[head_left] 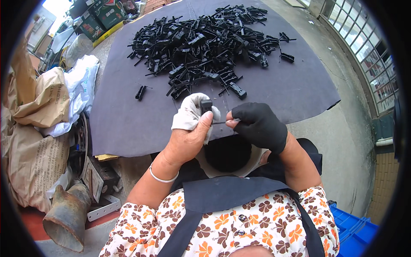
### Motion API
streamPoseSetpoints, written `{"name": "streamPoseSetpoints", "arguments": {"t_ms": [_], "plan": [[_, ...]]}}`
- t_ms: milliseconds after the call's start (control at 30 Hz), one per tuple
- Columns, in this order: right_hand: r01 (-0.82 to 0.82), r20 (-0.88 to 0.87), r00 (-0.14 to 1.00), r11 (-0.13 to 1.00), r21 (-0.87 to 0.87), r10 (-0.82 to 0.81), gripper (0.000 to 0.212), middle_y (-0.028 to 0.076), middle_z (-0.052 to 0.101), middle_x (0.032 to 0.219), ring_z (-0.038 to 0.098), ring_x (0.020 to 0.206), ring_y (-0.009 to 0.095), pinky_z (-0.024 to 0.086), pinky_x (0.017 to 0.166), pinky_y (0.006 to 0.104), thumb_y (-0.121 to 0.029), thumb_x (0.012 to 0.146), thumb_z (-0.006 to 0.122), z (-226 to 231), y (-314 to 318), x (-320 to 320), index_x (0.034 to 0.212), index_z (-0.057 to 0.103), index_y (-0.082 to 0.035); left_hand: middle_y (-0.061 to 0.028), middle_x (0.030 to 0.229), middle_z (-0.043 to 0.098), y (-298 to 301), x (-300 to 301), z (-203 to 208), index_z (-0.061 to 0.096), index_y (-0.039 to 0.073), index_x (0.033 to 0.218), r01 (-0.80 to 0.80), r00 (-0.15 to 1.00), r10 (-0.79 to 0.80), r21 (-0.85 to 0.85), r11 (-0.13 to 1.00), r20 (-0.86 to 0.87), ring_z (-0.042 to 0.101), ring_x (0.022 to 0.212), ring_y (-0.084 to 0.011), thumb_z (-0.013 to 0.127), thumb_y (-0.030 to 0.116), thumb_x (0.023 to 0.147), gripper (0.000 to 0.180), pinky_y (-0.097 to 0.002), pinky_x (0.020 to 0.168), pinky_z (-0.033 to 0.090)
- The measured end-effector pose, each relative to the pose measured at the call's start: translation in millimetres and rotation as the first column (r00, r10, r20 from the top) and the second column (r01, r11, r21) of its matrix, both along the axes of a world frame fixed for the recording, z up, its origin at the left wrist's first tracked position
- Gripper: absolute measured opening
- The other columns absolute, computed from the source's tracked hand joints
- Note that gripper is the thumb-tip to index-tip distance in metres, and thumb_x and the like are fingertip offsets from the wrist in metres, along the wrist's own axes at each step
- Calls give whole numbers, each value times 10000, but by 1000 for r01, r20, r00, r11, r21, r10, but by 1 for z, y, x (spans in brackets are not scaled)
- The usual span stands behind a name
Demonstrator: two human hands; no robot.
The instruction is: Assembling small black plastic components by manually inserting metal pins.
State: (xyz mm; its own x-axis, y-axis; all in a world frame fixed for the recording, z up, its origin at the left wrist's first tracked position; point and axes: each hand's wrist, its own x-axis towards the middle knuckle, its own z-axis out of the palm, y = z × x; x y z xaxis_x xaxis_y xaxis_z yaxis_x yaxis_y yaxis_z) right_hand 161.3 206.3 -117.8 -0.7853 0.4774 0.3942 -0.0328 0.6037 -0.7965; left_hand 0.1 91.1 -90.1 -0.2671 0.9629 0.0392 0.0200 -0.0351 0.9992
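My left hand (192, 124), partly wrapped in a white cloth glove, grips a small black plastic part (206, 105) upright between thumb and fingers. My right hand (260, 124) wears a black glove with bare thumb and fingertips. Those fingertips pinch a thin dark rod-like piece (220, 123) that reaches toward the black part. Whether the rod belongs to the part or is a separate tool, I cannot tell. Both hands are close together over the near edge of the grey-covered table (128, 124). Farther back lies a heap of similar black parts (201, 43).
One loose black part (141, 93) lies left of the heap. Below my hands stands a pale-rimmed bucket (256, 157) with a dark inside. Brown paper sacks (38, 158) and a rusty metal pipe (66, 218) crowd the left; a blue crate (351, 229) is at lower right.
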Motion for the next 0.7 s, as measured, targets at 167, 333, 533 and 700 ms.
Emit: {"name": "streamPoseSetpoints", "arguments": {"t_ms": [167,333,533,700], "plan": [[-5,-133,991,999,49,11,91,68,558,665,526,583,159,438,575,266,-45,767,683,5,0,-3,836,625,-35,-74,883,579,0,7,0,351,-27,1274,88,993,-93,-64,994,-79,500,576,-55,434,61,931,364,-202,484,427],[-28,-186,982,954,-300,-30,134,59,581,732,528,664,104,436,613,261,-37,774,676,2,-12,-8,889,608,-39,-48,813,542,-3,11,1,397,-7,1202,254,951,-229,-103,962,206,475,539,-47,452,55,894,318,-196,466,396],[-22,88,995,964,-267,47,133,75,578,741,528,680,124,444,631,295,-136,864,580,17,-5,1,918,589,-14,-5,732,487,-2,7,-2,436,19,1112,223,938,-192,-80,971,287,398,504,-28,474,44,886,231,-197,435,338],[-72,171,977,956,-286,125,176,147,605,717,563,650,163,449,637,304,-149,887,534,14,-6,-3,889,611,9,-79,740,538,1,12,-9,459,5,1075,131,985,-139,-82,988,-101,496,560,-148,489,22,853,224,-270,535,425]]}}
